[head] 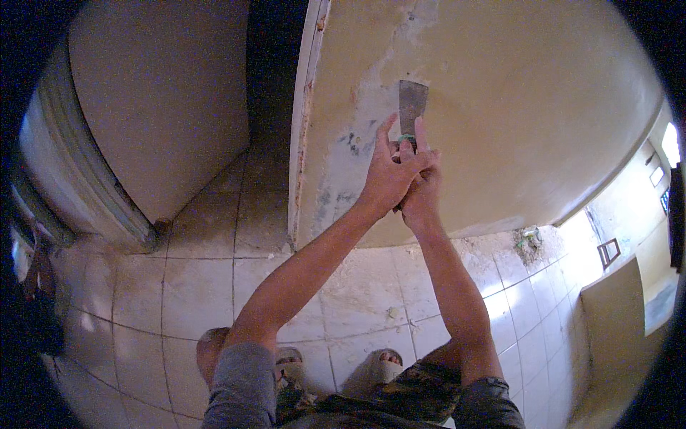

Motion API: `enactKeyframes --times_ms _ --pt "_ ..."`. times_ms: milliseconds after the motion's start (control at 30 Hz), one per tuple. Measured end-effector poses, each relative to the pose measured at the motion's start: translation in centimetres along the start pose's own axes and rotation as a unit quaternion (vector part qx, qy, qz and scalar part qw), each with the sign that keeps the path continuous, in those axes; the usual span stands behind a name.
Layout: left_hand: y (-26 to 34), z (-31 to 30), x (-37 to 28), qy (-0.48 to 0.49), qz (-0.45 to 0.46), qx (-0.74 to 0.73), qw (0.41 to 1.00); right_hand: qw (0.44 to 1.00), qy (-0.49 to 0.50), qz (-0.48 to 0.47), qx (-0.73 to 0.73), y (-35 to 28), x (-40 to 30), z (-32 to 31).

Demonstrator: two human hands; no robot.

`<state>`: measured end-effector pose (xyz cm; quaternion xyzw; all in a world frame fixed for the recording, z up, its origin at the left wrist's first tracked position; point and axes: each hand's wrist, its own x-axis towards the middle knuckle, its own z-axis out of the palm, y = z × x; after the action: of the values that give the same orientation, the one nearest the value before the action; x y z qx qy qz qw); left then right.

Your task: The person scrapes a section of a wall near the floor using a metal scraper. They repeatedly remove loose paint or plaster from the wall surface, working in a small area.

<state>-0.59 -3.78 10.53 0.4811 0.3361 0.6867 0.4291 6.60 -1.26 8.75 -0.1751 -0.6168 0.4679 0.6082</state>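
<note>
A paint scraper point(413, 104) with a wide, dull metal blade points up against the cream-painted wall point(509, 134). My right hand point(426, 185) is wrapped around its handle, one finger stretched along the blade's right side. My left hand point(387, 177) overlaps the right one and clasps the handle from the left. Most of the handle is hidden by my fingers; a green band shows just below the blade. Around and left of the scraper runs a pale, stripped patch point(348, 145) with dark spots. Whether the blade's edge touches the wall, I cannot tell.
A worn white frame edge point(302, 139) bounds the wall beside a dark doorway point(270, 80). Dust and flakes lie on the tiled floor point(198, 295) below. A heap of debris point(528, 245) sits by the wall's foot. A low wall point(611, 305) stands at right.
</note>
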Motion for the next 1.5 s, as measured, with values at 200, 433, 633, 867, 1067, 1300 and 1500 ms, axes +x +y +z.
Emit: enactKeyframes --times_ms 200,433,633,867,1067,1300,1500 --pt "-1.7 0.1 -0.5 0.015 0.05 0.053 0.997 0.992 -0.016 0.03 -0.119 -1.0 0.3 -0.2" --pt "-1.0 0.0 -0.6 0.006 0.1 0.056 0.993 0.992 0.01 0.015 -0.128 -0.5 0.6 -0.2" --pt "-1.2 0.2 -0.3 0.021 0.106 0.118 0.987 0.992 0.005 0.014 -0.128 -0.7 0.7 -0.3" --pt "-1.3 0.4 0.0 0.021 0.145 0.091 0.985 0.994 0.008 -0.009 -0.108 0.1 0.8 -0.7" --pt "-0.7 0.4 1.4 0.021 0.135 0.096 0.986 0.999 0.005 -0.005 -0.042 -0.4 2.0 -0.2" --pt "0.7 0.3 1.8 0.065 0.16 0.2 0.964 0.999 0.001 -0.008 -0.05 -2.4 2.6 1.0" --pt "-0.6 -0.1 0.7 0.032 0.129 0.14 0.981 0.997 0.029 0.021 -0.066 -1.3 1.0 0.9"
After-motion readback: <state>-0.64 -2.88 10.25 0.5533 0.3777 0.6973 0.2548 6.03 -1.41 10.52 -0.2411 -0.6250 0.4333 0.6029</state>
